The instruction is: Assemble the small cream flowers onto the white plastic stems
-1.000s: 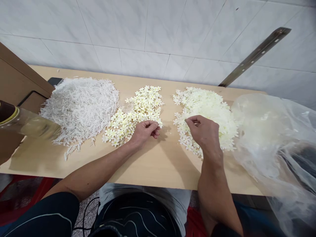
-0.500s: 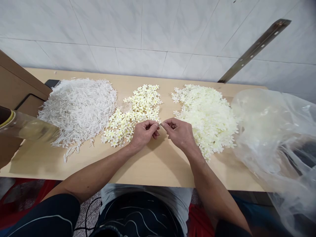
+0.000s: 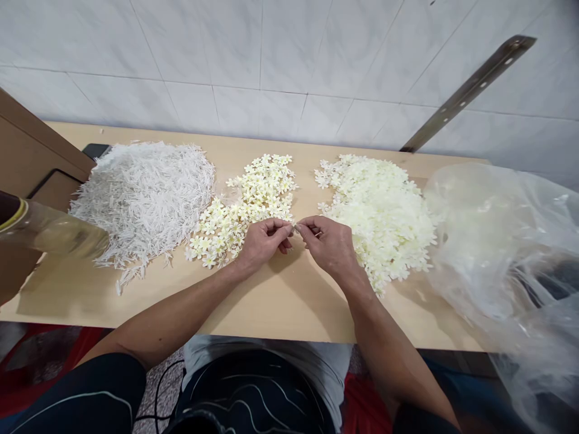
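Note:
My left hand (image 3: 265,242) and my right hand (image 3: 329,242) meet fingertip to fingertip over the table, each closed in a pinch. Whatever lies between the fingertips is too small to make out. Just beyond and left of them spreads a heap of small pale-yellow flowers (image 3: 262,187) with yellow centres. By my right hand lies a bigger pile of whitish-green flower pieces (image 3: 384,217). Farther left is a mound of thin white stem-like pieces (image 3: 149,196).
A clear plastic bag (image 3: 488,235) slumps over the table's right end. At the left, a clear bottle-like container (image 3: 63,232) juts in beside a brown box (image 3: 36,144). A metal bracket (image 3: 470,93) leans against the tiled wall (image 3: 235,54) behind the wooden table (image 3: 289,307).
Both hands keep their pinch at almost the same spot, the fingertips slightly closer together. The piles look unchanged; the view has shifted a little.

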The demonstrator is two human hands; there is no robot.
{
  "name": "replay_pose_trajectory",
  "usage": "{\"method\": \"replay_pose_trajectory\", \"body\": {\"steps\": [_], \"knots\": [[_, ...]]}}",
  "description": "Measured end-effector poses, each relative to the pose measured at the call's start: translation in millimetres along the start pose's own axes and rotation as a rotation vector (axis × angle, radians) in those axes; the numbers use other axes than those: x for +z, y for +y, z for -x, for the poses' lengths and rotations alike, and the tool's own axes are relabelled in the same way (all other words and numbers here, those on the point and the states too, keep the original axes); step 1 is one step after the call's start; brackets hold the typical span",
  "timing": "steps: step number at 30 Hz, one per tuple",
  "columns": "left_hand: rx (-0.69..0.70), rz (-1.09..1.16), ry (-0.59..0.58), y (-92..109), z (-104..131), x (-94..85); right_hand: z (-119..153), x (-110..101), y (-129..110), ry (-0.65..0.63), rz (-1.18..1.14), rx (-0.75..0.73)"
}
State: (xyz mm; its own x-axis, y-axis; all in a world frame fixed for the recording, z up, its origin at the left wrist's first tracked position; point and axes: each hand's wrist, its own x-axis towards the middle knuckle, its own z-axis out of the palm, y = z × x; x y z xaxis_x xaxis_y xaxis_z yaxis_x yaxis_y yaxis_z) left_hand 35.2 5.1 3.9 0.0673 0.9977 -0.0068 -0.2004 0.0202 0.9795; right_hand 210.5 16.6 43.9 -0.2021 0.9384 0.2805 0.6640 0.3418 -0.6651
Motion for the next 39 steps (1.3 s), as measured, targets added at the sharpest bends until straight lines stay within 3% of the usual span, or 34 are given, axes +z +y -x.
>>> {"method": "replay_pose_trajectory", "body": {"steps": [7,16,28,39], "knots": [[-0.061,0.079,-0.021,-2,-3,-1.7,-1,4,8,-0.011,-0.035,0.029],[0.010,-0.029,0.069,-2,-1,1.9,-1,6,4,0.019,0.024,0.048],[0.038,-0.076,0.056,-2,2,-0.4,2,11,3,-0.054,-0.065,0.083],[-0.041,0.027,0.050,-9,0,-1.5,2,12,3,-0.046,-0.077,0.068]]}}
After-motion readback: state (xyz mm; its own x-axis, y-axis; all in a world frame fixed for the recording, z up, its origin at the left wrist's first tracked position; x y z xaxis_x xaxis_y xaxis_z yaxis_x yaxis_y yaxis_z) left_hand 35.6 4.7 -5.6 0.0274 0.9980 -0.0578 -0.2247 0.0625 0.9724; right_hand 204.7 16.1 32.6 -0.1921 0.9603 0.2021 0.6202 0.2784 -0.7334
